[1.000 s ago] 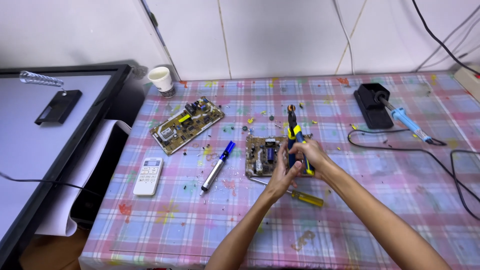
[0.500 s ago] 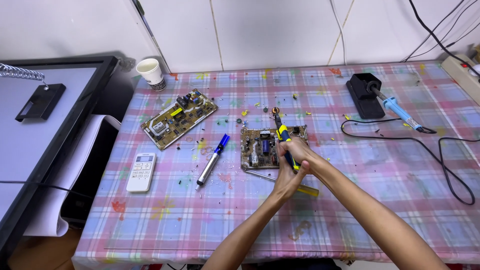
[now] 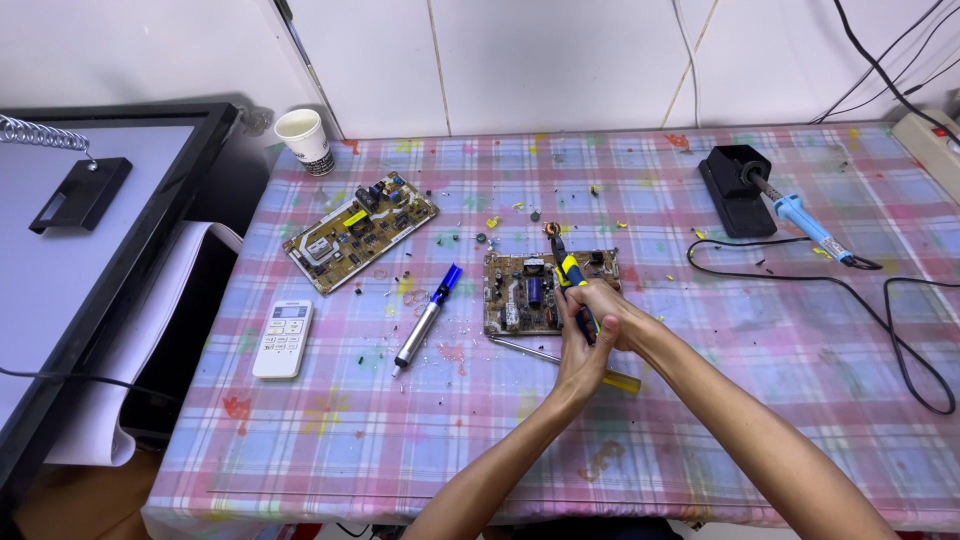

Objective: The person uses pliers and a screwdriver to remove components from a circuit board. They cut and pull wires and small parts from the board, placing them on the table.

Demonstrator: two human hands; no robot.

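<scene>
- The pliers (image 3: 572, 281) are in both my hands, blue-and-yellow handles gripped, nose pointing away from me and holding a small coil-like part (image 3: 551, 230) just past the far edge of the brown circuit board (image 3: 545, 290).
- My left hand (image 3: 578, 352) and right hand (image 3: 608, 312) are closed together round the handles, fingers wrapped tight; I can't tell which one does the squeezing.
- I judge the pliers stiff and fairly light, with rubbery sleeves that won't slip; the handles are the place to hold. The little part looks fragile, with thin legs that would bend.
- The board under my hands lies flat on the worktop (image 3: 700, 420), rigid but delicate; I'd take it by its edges.
- A yellow-handled screwdriver (image 3: 580, 365) lies beneath my wrists, touching the cloth.
- To the left lies a blue-tipped desoldering pump (image 3: 428, 317), and further left a white remote (image 3: 284, 338) with a small pale screen near its top.
- A second, larger board (image 3: 361, 231) carries a yellow rectangular label near its middle.
- A white paper cup (image 3: 303, 140) with dark print stands at the far left corner.
- A blue soldering iron (image 3: 800, 217) rests in its black stand (image 3: 730, 188), far right.
</scene>
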